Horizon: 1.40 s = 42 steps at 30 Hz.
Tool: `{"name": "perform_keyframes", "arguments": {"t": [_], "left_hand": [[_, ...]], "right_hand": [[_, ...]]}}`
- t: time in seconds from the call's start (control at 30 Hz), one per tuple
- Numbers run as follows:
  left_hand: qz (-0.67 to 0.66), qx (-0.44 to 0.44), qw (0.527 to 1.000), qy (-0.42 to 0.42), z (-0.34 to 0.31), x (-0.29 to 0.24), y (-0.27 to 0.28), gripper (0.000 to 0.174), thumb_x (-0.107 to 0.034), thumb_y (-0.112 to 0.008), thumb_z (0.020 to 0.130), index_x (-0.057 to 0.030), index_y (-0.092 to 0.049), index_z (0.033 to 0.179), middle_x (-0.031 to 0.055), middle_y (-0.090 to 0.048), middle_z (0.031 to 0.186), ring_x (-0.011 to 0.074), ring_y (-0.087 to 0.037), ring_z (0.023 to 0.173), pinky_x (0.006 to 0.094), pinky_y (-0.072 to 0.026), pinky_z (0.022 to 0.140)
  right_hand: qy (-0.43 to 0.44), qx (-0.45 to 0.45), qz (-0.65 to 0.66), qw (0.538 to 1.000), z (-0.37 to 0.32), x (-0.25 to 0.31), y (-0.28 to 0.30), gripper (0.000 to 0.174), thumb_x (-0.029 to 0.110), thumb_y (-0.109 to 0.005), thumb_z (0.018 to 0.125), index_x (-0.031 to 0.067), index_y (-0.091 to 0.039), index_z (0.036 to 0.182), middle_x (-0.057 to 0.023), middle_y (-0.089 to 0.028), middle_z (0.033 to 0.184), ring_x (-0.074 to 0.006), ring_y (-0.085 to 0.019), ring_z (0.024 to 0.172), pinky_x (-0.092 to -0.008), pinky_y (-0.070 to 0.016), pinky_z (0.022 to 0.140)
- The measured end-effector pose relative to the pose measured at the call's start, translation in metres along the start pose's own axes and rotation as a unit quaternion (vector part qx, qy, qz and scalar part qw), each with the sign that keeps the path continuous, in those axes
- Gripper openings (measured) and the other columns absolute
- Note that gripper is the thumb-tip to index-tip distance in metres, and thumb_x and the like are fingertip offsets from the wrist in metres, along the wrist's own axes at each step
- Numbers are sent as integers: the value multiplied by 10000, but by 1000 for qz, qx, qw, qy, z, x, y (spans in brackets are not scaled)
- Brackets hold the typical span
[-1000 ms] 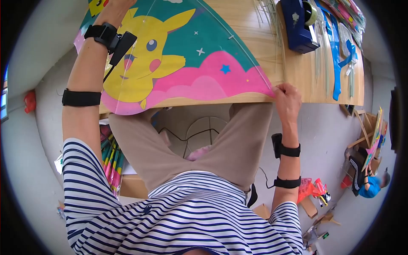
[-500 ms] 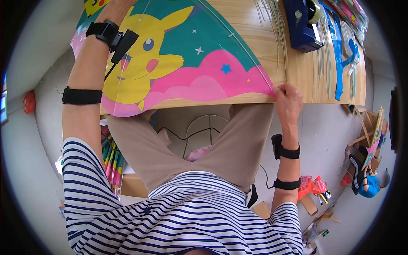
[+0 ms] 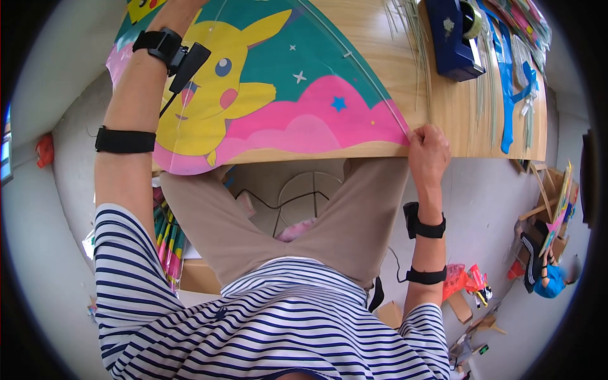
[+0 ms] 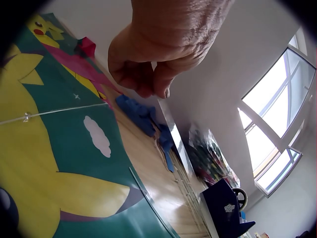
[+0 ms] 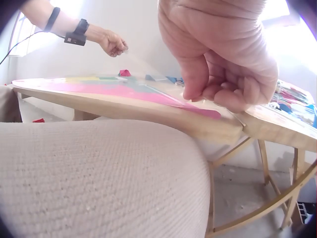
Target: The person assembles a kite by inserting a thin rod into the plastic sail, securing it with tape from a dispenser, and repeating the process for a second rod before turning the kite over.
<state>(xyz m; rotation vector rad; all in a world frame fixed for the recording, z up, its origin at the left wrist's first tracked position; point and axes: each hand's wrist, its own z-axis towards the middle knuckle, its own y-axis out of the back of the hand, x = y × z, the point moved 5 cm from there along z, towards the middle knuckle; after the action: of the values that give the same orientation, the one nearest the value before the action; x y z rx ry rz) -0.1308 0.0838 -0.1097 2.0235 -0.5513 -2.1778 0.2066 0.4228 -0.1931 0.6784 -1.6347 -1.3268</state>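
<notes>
A printed sheet (image 3: 304, 120), teal and pink with a yellow character and thin rods along it, lies on the table and overhangs its front edge. My left hand (image 3: 183, 11) is at the top of the head view; the right wrist view shows this left hand (image 5: 113, 43) raised above the sheet, fingers curled and tips together. A faint clear strip seems to run from it towards my right hand (image 5: 223, 54), whose thumb and fingers pinch just above the sheet's pink corner (image 5: 205, 113). Curled fingers partly hide what both hands pinch. In the left wrist view my left hand (image 4: 168, 39) covers the strip.
A blue tape dispenser (image 3: 451, 41) stands on the table (image 3: 456, 136) at the right, beside thin rods, blue strips (image 3: 505, 95) and plastic-wrapped bundles. My knees are under the table's front edge. Another person in blue (image 3: 550, 282) is at the far right.
Both hands keep their pinched hold. Sheet, table and left wrist shift only slightly in the head view.
</notes>
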Motion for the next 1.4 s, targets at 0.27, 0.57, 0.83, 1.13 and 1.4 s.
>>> {"name": "perform_keyframes", "arguments": {"t": [0.27,0.57,0.83,1.13,1.4], "left_hand": [[38,-20,999,15,8,8,-5,113,69,-644,797,-27,-672,849,54,-677,818,134,-642,732,270,-537,667],[20,3,998,-54,44,65,-11,148,-30,-746,764,-21,-721,910,60,-690,802,135,-641,709,249,-529,681],[96,-38,993,-50,41,51,-37,130,6,-736,729,-2,-711,857,51,-684,757,117,-636,675,261,-521,637],[138,-47,988,-52,47,66,-48,152,0,-743,698,-2,-713,846,64,-715,784,140,-674,716,277,-534,663],[164,-57,984,-50,49,71,-52,136,-23,-763,685,-17,-720,814,71,-719,776,153,-677,701,289,-531,651]], "right_hand": [[13,-26,-4,1000,-4,5,-3,149,131,-728,794,44,-612,761,-108,-624,833,-332,-602,832,-439,-477,706],[18,-53,22,998,-7,5,-3,177,87,-737,776,51,-567,740,-110,-581,789,-336,-582,802,-448,-458,680],[28,-47,25,998,-6,5,-2,173,61,-726,771,40,-558,734,-113,-564,780,-337,-573,796,-448,-450,676],[41,-54,35,997,-6,8,1,139,20,-702,768,25,-567,736,-132,-596,777,-350,-578,760,-453,-442,671],[42,-52,41,997,-5,10,3,142,19,-704,764,27,-566,733,-133,-596,764,-353,-581,751,-460,-444,660]]}}
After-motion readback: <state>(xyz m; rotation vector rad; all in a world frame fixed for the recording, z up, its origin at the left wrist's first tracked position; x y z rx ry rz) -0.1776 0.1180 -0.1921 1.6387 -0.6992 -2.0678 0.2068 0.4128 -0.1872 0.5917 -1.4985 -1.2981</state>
